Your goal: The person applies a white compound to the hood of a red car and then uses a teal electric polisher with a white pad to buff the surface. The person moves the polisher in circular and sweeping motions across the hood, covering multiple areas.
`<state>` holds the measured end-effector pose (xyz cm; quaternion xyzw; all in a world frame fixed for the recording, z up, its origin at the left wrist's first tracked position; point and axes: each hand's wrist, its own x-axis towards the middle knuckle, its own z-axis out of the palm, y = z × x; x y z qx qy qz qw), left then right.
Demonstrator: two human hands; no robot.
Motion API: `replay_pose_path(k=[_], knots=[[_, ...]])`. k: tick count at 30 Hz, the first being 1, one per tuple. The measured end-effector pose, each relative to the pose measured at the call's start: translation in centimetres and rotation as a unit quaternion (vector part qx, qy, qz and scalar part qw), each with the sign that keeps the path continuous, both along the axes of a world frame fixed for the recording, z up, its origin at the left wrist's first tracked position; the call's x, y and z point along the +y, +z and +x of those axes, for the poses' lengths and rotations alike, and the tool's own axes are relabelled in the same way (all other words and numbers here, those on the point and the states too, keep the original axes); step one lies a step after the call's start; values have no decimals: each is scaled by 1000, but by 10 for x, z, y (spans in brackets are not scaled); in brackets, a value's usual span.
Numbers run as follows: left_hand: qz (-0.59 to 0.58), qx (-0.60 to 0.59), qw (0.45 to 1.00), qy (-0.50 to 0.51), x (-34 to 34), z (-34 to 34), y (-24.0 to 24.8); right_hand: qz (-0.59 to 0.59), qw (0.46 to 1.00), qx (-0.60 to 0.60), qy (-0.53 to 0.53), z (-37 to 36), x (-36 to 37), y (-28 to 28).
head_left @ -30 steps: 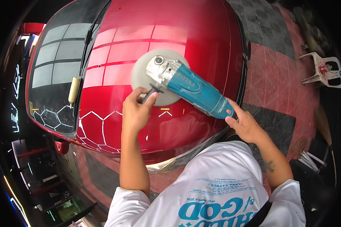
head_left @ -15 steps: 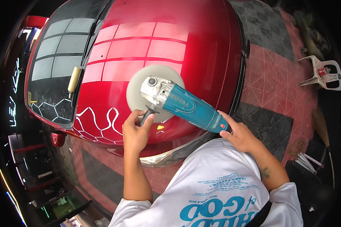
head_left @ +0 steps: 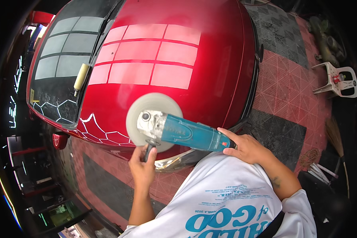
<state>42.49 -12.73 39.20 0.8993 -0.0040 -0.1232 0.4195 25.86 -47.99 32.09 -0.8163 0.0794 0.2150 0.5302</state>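
A teal power polisher (head_left: 192, 134) with a silver metal head lies across the near edge of a glossy red car hood (head_left: 170, 95). Beneath its head is a round whitish polishing pad (head_left: 141, 103), over the paint by the hood's near side. My left hand (head_left: 142, 166) is closed around the black side handle that sticks out from the polisher's head. My right hand (head_left: 246, 146) wraps the rear end of the teal body, close to a small red switch. Whether the pad presses on the paint I cannot tell.
A cream bottle (head_left: 81, 77) with a nozzle rests at the windshield's base, near the wiper. Red and grey floor tiles (head_left: 283, 87) surround the car. To the right are a white plastic stool (head_left: 339, 81) and a broom (head_left: 335, 139). A red side mirror (head_left: 60, 140) juts out at left.
The polisher has slid toward me and slightly left, to the hood's near edge, and its body lies closer to level. Both hands have kept their hold and moved with it.
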Motion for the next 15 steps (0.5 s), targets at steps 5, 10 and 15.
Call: replay_pose_path(k=[5,10,15], knots=[[-82,-37,994,-58,-1,-6,-50,-84,996,-9,-12,-13,-20,6],[-66,-38,991,-107,-91,55,-37,-99,988,-54,-104,-6,-61,-5],[12,-47,988,-148,-126,118,-26,-25,985,-90,-147,23,-80,-14]])
